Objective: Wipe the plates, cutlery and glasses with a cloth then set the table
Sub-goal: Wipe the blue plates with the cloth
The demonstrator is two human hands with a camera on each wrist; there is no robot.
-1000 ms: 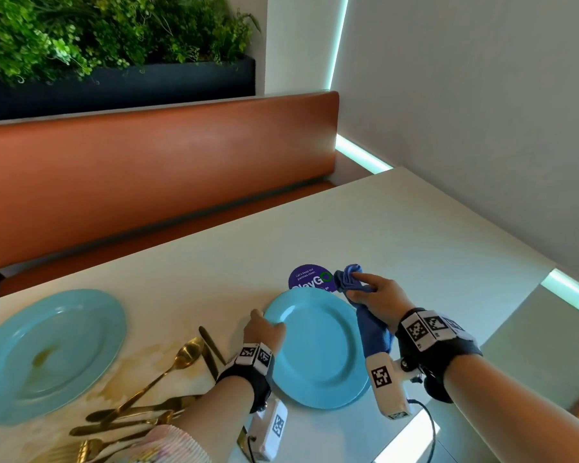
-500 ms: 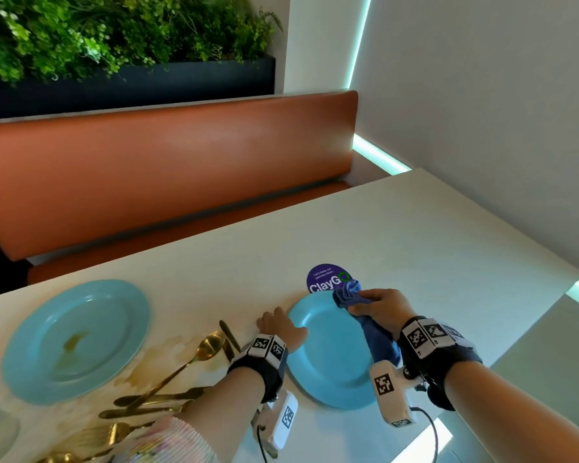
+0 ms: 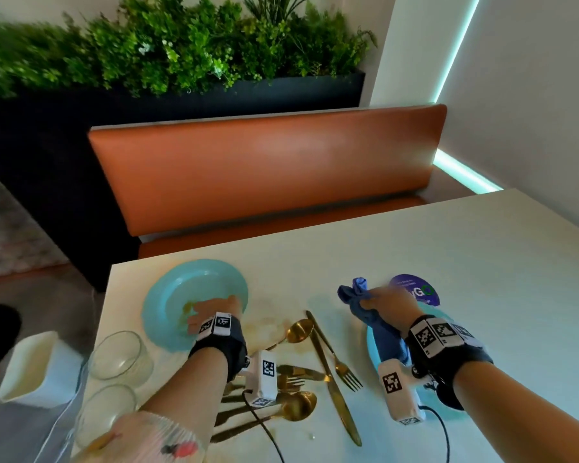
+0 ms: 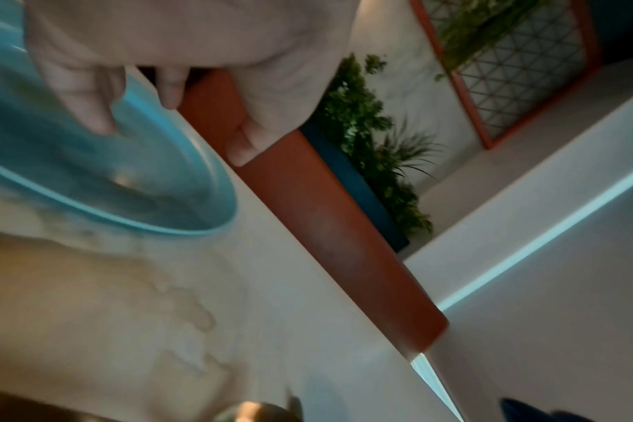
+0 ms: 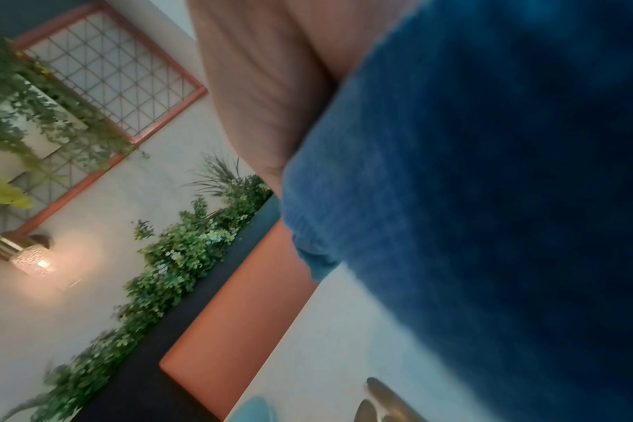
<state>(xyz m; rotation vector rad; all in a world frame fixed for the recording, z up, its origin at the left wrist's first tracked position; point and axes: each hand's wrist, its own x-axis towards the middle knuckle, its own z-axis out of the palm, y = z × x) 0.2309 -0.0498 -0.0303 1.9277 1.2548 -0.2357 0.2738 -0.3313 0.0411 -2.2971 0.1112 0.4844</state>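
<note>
The left hand [image 3: 214, 312] has left the clean round turquoise plate [image 3: 371, 342] at 3 o'clock and now lies over the second round turquoise plate [image 3: 194, 295] at 10 o'clock, the one with a yellowish smear in its well. In the left wrist view its fingers [image 4: 91, 114] curl down onto the plate's inner surface with the thumb out past the rim toward the bench; they touch the plate, though a firm pinch on the rim is not visible. The right hand [image 3: 386, 307] has lifted off the first plate and hovers at its 11 o'clock edge, fist closed around the bunched dark-blue cloth [image 3: 356, 295], whose tail hangs down over that plate.

This reads as the first plate being finished and the soiled one being next. The gold-coloured metal cutlery [image 3: 315, 362] lies scattered between the two plates on a brownish spill on the white table [image 3: 348, 248], and two clear glasses [image 3: 121, 355] stand at 8 o'clock, all apparently unwiped. The purple round sticker [image 3: 411, 285] sits at 2 o'clock.
</note>
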